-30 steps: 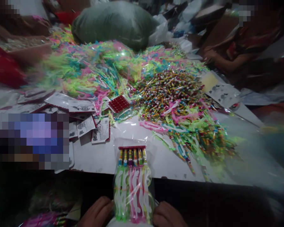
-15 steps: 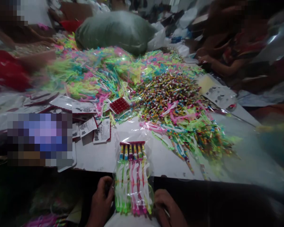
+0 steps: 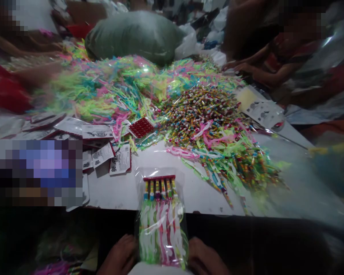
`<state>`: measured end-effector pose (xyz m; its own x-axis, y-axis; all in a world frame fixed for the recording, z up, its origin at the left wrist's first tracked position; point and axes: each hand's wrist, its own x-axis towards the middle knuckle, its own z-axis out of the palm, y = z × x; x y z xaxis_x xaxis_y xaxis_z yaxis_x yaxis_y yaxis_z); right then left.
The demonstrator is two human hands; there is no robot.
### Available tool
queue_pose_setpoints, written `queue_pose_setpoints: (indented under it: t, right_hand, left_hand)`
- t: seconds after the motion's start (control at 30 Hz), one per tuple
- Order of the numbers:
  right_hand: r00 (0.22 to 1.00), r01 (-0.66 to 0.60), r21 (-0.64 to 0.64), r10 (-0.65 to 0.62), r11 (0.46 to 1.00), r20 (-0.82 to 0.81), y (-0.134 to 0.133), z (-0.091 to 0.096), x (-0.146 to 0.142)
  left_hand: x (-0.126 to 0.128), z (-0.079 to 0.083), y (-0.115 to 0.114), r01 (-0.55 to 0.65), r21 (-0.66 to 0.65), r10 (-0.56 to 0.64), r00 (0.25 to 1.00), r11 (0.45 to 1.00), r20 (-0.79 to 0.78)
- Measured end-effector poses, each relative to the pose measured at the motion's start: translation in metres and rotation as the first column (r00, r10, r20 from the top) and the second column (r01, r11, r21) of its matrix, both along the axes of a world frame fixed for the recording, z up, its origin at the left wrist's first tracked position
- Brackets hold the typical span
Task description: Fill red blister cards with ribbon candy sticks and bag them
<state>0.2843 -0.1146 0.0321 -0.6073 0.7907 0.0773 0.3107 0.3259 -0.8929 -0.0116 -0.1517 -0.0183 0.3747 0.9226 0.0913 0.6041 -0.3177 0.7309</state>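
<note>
A clear plastic bag (image 3: 163, 225) stands out in front of me, its upper end over the table edge. Inside it a row of several short patterned sticks, like pencils, sits against a red strip, with green, white, pink and yellow straps hanging below. My left hand (image 3: 119, 255) is closed with curled fingers on the bag's lower left edge. On the lower right edge my right hand (image 3: 206, 256) is closed too. Fingertips of both hands are partly hidden by the bag and shadow. A white piece (image 3: 154, 269) shows at the bag's bottom end.
Beyond the bag lies a white table (image 3: 149, 160). Patterned sticks (image 3: 203, 110) are heaped on it, with coloured straps (image 3: 103, 88) piled behind. Printed cards (image 3: 122, 158) lie at left, near a red card (image 3: 141, 128). A green sack (image 3: 134, 36) stands behind; co-workers sit at both sides.
Both hands and the bag have moved slightly down toward me. The hands still hold the bag's lower edges. The view has shifted a little, and the right co-worker's arms have moved left.
</note>
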Motion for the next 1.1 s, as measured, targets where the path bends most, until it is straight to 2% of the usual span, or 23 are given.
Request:
queue_pose_setpoints:
  t: [0.03, 0.1, 0.2, 0.27, 0.37, 0.47, 0.57, 0.67, 0.77, 0.83, 1.0, 1.1]
  right_hand:
    - [1.0, 0.028, -0.05, -0.028, 0.998, -0.013, 0.001, 0.004, -0.002]
    - [0.987, 0.14, -0.113, -0.148, 0.984, -0.066, 0.006, 0.012, -0.01]
    - [0.923, 0.318, -0.141, -0.34, 0.938, -0.178, 0.027, 0.023, -0.027]
    - [0.895, 0.353, -0.134, -0.376, 0.926, -0.241, 0.05, 0.037, -0.036]
    - [0.907, 0.371, -0.02, -0.367, 0.928, -0.206, 0.095, 0.068, -0.045]
    - [0.896, 0.426, 0.135, -0.397, 0.895, -0.198, 0.144, 0.099, -0.053]
    - [0.86, 0.498, 0.16, -0.46, 0.853, -0.222, 0.183, 0.112, -0.06]
    - [0.846, 0.499, 0.056, -0.472, 0.865, -0.248, 0.201, 0.108, -0.062]
    - [0.813, 0.43, -0.154, -0.456, 0.889, -0.361, 0.197, 0.098, -0.059]
    - [0.802, 0.406, -0.229, -0.465, 0.885, -0.375, 0.188, 0.094, -0.058]
    - [0.859, 0.387, -0.245, -0.444, 0.889, -0.254, 0.178, 0.089, -0.063]
    - [0.878, 0.45, -0.11, -0.462, 0.886, -0.127, 0.175, 0.084, -0.059]
  left_hand:
    - [0.0, 0.005, 0.0, 0.031, 0.026, -0.031, 0.999, 0.999, 0.013]
    - [0.006, 0.015, 0.005, 0.017, 0.035, -0.019, 0.998, 0.999, 0.052]
    - [0.017, 0.032, 0.022, -0.137, -0.032, 0.14, 0.986, 0.99, 0.088]
    - [0.02, 0.049, 0.042, -0.24, -0.076, 0.247, 0.963, 0.968, 0.106]
    - [0.017, 0.087, 0.08, -0.349, -0.112, 0.363, 0.92, 0.93, 0.148]
    - [0.015, 0.132, 0.121, -0.472, -0.154, 0.496, 0.84, 0.868, 0.219]
    - [0.018, 0.162, 0.154, -0.496, -0.206, 0.536, 0.804, 0.844, 0.258]
    - [0.021, 0.167, 0.172, -0.517, -0.295, 0.595, 0.716, 0.804, 0.365]
    - [0.025, 0.157, 0.178, -0.516, -0.326, 0.61, 0.659, 0.792, 0.439]
    - [0.027, 0.151, 0.177, -0.508, -0.344, 0.614, 0.626, 0.789, 0.481]
    - [0.03, 0.145, 0.176, -0.468, -0.401, 0.615, 0.556, 0.788, 0.559]
    - [0.03, 0.145, 0.175, -0.44, -0.425, 0.611, 0.534, 0.791, 0.585]
